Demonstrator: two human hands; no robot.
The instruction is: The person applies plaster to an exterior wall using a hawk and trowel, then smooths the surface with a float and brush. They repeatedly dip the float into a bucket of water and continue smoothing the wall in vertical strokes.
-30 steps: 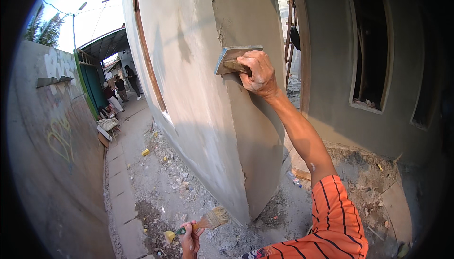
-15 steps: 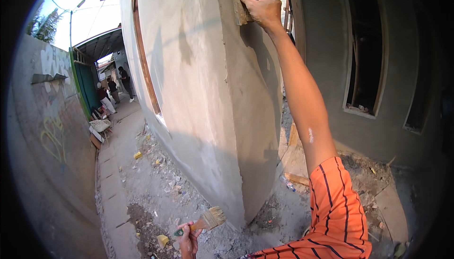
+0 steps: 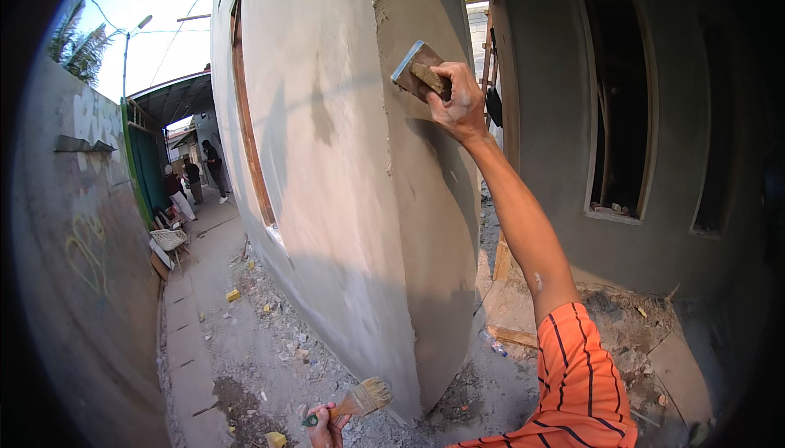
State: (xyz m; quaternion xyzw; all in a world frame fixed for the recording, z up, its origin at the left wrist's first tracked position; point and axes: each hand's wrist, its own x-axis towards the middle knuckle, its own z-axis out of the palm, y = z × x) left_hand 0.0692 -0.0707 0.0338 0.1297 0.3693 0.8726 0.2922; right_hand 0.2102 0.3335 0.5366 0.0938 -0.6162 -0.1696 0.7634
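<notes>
My right hand (image 3: 459, 106) grips the handle of a plastering float (image 3: 409, 62), a flat rectangular board with a bluish edge. The float lies tilted against the right face of a grey plastered wall corner (image 3: 392, 203), just right of its rough vertical edge. Low in front, my left hand (image 3: 327, 430) is closed round the green-tipped handle of a wide paintbrush (image 3: 360, 400). Its pale bristles point right, toward the foot of the wall; whether they touch it I cannot tell.
A narrow path (image 3: 186, 325) runs left between the plastered wall and a graffitied wall (image 3: 90, 227). Rubble and yellow chunks (image 3: 234, 294) litter the ground. Farther off stand several people (image 3: 192, 174) and a white chair (image 3: 169, 239). A wall with a window opening (image 3: 617, 105) is at right.
My right hand and the float have come down the wall, and the float has turned to a slant. The left hand with the paintbrush has dipped slightly lower in view.
</notes>
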